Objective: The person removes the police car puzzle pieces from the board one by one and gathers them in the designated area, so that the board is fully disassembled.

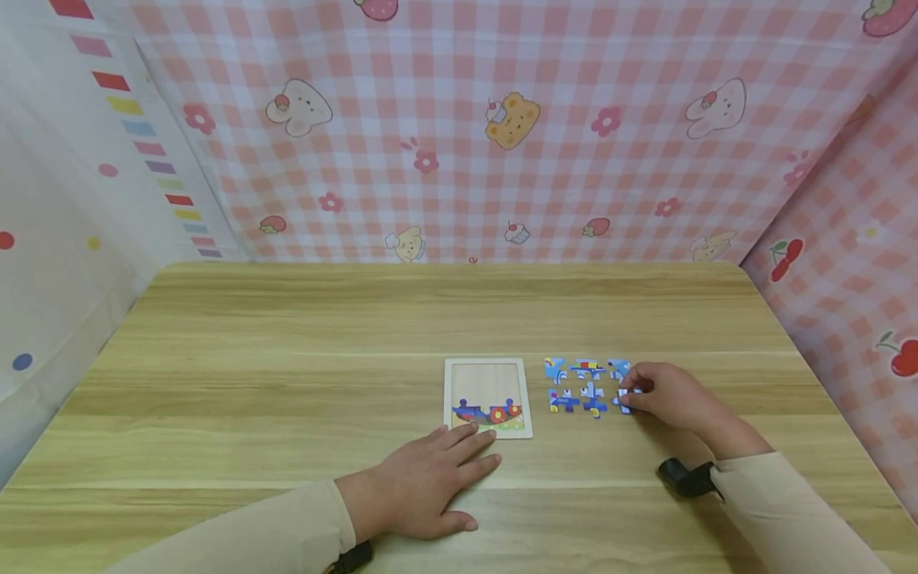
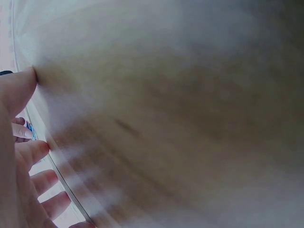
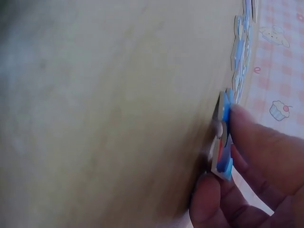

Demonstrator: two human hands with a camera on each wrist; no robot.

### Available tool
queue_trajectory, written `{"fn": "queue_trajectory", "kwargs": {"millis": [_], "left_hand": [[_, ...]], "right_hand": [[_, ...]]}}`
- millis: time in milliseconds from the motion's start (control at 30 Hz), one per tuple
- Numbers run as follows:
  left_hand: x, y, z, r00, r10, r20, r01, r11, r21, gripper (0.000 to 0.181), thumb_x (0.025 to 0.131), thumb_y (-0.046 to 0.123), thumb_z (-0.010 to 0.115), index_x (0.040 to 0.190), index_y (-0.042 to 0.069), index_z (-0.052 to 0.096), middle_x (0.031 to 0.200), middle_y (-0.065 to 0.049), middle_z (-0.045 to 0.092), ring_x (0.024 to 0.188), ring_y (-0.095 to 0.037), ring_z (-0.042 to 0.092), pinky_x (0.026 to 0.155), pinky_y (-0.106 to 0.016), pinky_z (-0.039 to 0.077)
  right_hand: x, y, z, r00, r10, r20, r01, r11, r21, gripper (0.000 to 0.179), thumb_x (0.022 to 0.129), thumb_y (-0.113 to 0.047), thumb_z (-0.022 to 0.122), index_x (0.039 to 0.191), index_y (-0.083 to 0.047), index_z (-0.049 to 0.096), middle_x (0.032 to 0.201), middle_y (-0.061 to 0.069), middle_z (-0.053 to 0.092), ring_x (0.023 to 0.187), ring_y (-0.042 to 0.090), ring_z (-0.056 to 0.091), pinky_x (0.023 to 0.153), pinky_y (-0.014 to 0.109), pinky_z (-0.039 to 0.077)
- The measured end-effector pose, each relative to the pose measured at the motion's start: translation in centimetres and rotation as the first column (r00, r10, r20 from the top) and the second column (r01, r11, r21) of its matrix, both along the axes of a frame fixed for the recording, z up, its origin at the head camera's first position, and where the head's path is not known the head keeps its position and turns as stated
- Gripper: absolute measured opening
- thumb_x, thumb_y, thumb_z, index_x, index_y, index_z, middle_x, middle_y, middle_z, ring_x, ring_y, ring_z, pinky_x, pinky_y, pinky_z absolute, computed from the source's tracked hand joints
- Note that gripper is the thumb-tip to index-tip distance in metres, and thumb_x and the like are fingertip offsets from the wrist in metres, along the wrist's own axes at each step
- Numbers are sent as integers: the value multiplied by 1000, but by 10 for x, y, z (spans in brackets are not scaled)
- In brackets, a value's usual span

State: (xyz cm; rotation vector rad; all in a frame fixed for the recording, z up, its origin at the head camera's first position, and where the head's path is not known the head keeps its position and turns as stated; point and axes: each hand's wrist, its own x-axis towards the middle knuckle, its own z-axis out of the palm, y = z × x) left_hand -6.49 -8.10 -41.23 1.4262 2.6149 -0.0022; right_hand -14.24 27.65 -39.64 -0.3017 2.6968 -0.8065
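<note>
A square wooden puzzle tray [image 1: 527,399] lies on the table, its lower part filled with joined pieces [image 1: 488,413] in blue, red and green. My left hand [image 1: 433,482] lies with fingers spread, fingertips at the tray's near edge. Right of the tray, several loose puzzle pieces [image 1: 571,401] lie in two rows, mostly blue. At the right end of the near row my right hand [image 1: 670,396] pinches a blue puzzle piece [image 3: 224,159] between thumb and fingers; its edge looks slightly raised in the right wrist view. The fingers partly hide this piece in the head view.
The wooden table [image 1: 287,343] runs back to a pink checked curtain [image 1: 445,159], with another curtain at the right. A black wrist camera [image 1: 684,477] juts from the right sleeve, just above the tabletop. A second black device [image 1: 353,556] shows under the left wrist.
</note>
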Motion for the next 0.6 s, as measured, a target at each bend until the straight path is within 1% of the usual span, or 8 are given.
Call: {"fn": "queue_trajectory", "kwargs": {"millis": [233,400,600], "left_hand": [[0,0,0,1000,-2,-1,2,1000,6,69,93,58,49,148,18,39,154,-6,34,141,-26,31,108,-43,37],[0,0,0,1000,-5,-12,5,1000,13,69,93,58,49,148,18,40,154,-6,35,141,-26,32,108,-43,37],[0,0,0,1000,-9,-22,9,1000,12,69,93,58,49,148,18,40,153,-6,35,141,-26,32,107,-43,38]], "right_hand": [[0,-2,1,1000,-14,-8,14,999,46,12,88,-14,70,88,-3,66,79,2,60,72,15,51,67,32,42],[-1,-2,1,999,0,-38,2,998,56,12,87,-14,71,85,-4,66,78,0,60,72,14,51,67,33,42],[0,-1,1,999,-3,-38,5,998,55,12,86,-14,72,84,-4,65,77,0,61,72,14,51,67,33,42]]}}
